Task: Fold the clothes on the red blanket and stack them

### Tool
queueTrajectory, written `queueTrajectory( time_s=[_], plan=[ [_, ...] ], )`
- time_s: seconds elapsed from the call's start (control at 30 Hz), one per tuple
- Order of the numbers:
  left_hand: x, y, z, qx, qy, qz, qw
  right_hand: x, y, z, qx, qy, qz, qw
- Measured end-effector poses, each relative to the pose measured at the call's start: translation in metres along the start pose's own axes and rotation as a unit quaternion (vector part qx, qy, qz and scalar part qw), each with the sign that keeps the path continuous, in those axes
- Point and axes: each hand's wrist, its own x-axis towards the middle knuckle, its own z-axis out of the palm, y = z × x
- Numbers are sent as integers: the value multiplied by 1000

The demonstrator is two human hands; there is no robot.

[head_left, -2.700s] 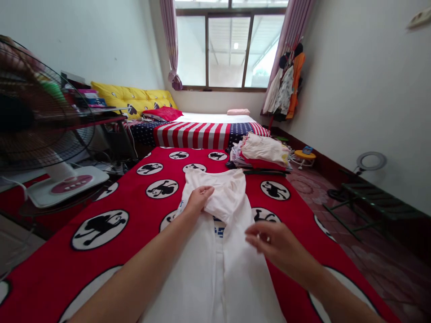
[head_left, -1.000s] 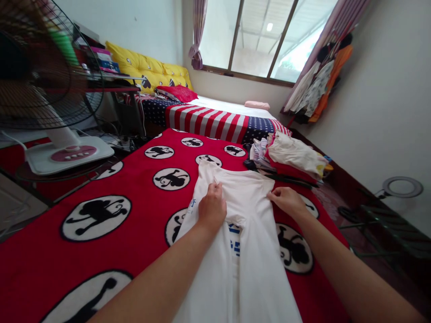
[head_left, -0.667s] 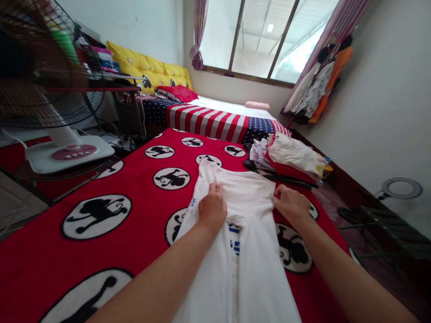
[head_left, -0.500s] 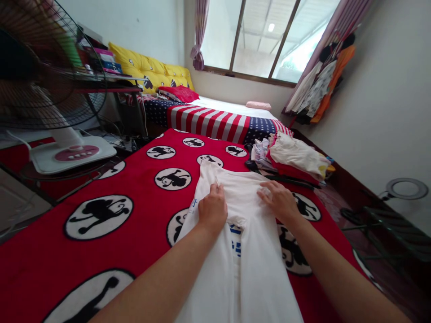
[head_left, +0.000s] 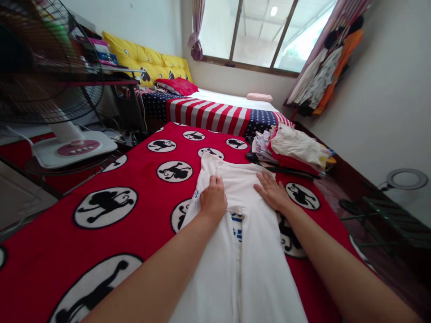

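A white shirt [head_left: 262,251] with blue lettering lies spread lengthwise on a red blanket [head_left: 144,233] patterned with black figures in white ovals. Two long panels of its cloth run toward me, and blue print shows in the gap between them. My left hand [head_left: 214,195] is closed on the cloth near the upper left, with a small fold rising at its fingertips. On the upper right part of the shirt, my right hand [head_left: 272,190] rests flat with its fingers spread. The shirt's near end runs out of view at the bottom.
A pile of clothes [head_left: 296,146] sits at the blanket's far right, beside a dark strap [head_left: 292,171]. At left stands a fan [head_left: 72,146]. Beyond is a bed with a striped cover [head_left: 208,117]. A ring light [head_left: 407,178] is at right, below hanging clothes [head_left: 325,74].
My right hand has flattened from bent fingers to spread fingers on the cloth. The left hand stays closed at the same part of the shirt. The view has shifted slightly.
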Motion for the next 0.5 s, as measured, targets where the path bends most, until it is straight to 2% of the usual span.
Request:
queueTrajectory(
  time_s=[0.07, 0.13, 0.2, 0.23, 0.3, 0.37, 0.4, 0.43, 0.5],
  plan=[
    [0, -2, -3, -6, 15, 2, 1000, 0, -5, -6, -16, -30, 21, 999],
    [0, -5, -4, -22, 69, 26, 997, -8, -14, -12, -31, 1, 20, 999],
    [0, -8, -4, -43, 113, 79, 989, -22, -25, -11, -36, 53, -25, 998],
    [0, -9, -2, -50, 102, 111, 987, -30, -30, -8, -35, 64, -54, 996],
    [1, -12, 3, -47, 21, 164, 985, -44, -39, 0, -30, 47, -90, 994],
    [2, -14, 9, -27, -68, 183, 980, -54, -45, 6, -18, 1, -74, 997],
    [3, -15, 11, -18, -92, 183, 979, -59, -48, 6, -7, -11, -61, 998],
    [3, -17, 13, -14, -100, 181, 978, -65, -50, 4, 6, -10, -57, 998],
    [4, -20, 13, -28, -79, 178, 980, -81, -52, -4, 39, 27, -75, 996]
  ],
)
